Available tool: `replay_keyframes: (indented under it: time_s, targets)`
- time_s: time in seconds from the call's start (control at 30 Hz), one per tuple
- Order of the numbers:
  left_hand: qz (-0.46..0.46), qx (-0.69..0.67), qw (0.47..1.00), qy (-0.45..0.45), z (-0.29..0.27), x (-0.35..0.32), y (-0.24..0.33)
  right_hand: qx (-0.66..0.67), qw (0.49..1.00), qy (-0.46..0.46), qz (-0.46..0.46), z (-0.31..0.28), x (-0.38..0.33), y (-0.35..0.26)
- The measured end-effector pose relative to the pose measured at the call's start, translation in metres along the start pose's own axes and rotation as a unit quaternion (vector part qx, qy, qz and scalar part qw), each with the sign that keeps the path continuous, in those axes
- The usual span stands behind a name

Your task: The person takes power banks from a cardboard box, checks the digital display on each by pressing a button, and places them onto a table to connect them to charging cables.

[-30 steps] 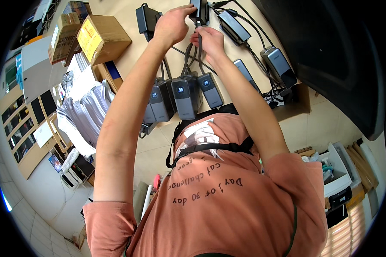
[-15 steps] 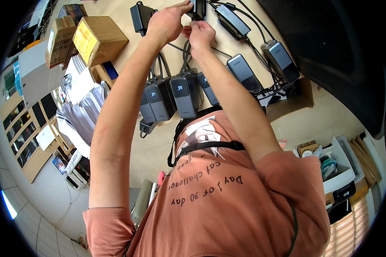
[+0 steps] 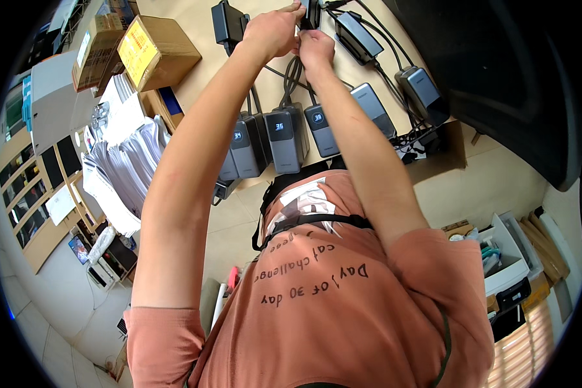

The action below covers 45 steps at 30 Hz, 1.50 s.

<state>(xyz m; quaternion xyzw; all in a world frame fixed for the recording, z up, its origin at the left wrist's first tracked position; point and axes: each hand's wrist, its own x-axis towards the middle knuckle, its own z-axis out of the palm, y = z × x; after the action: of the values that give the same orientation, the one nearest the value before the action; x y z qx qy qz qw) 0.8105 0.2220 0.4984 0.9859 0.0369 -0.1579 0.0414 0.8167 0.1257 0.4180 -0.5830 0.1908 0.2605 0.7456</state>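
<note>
At the far edge of the view, my left hand (image 3: pixel 275 32) has its fingers closed against a dark rectangular block (image 3: pixel 311 14), which the picture's top edge cuts off. Close beside it, my right hand (image 3: pixel 317 50) is pinched together at the block's near end. Whatever sits between those fingertips is hidden. Black cables (image 3: pixel 293 77) run from near the hands down to grey power banks. One power bank (image 3: pixel 286 145) with a lit display stands in the middle. Others stand to its left (image 3: pixel 244 155) and by my right forearm (image 3: pixel 323 134).
A black adapter block (image 3: pixel 227 26) lies left of my hands, a grey one (image 3: pixel 357 39) to the right. Two more power banks (image 3: pixel 374 110) (image 3: pixel 422 94) stand beyond my right forearm. Cardboard boxes (image 3: pixel 174 55) and stacked papers (image 3: pixel 126 168) are left; a large black panel (image 3: pixel 498 84) is right.
The view has shifted slightly, so the table things appear a little farther right. My right hand has drawn closer to the left hand and the block.
</note>
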Motion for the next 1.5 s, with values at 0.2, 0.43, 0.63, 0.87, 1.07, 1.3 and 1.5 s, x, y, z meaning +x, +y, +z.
replay_keyframes:
  time_s: [0.2,0.43,0.63,0.87,1.07,1.3,1.5]
  targets:
    - [-0.010,-0.409,0.895,0.177,-0.014,-0.093,-0.004,-0.204,0.957,-0.161,-0.129,-0.088,-0.082,-0.001]
    - [-0.365,-0.430,0.738,0.370,0.037,-0.346,-0.032,-0.448,0.859,-0.172,-0.176,-0.143,-0.177,0.046]
    - [-0.352,-0.343,0.823,0.283,0.133,-0.407,0.013,-0.550,0.816,-0.090,-0.155,-0.161,-0.159,0.087]
    - [-0.410,-0.381,0.773,0.298,0.165,-0.393,0.005,-0.419,0.895,-0.144,-0.056,-0.167,-0.160,0.064]
    - [-0.382,-0.510,0.743,0.205,0.111,-0.429,0.008,-0.368,0.906,-0.076,-0.195,-0.160,-0.222,0.007]
    - [-0.203,-0.603,0.743,0.206,-0.003,-0.381,0.040,-0.327,0.817,-0.457,-0.127,-0.053,-0.322,-0.029]
    - [-0.198,-0.742,0.613,0.184,-0.033,-0.339,0.060,-0.032,0.923,-0.370,0.099,-0.080,-0.289,-0.048]
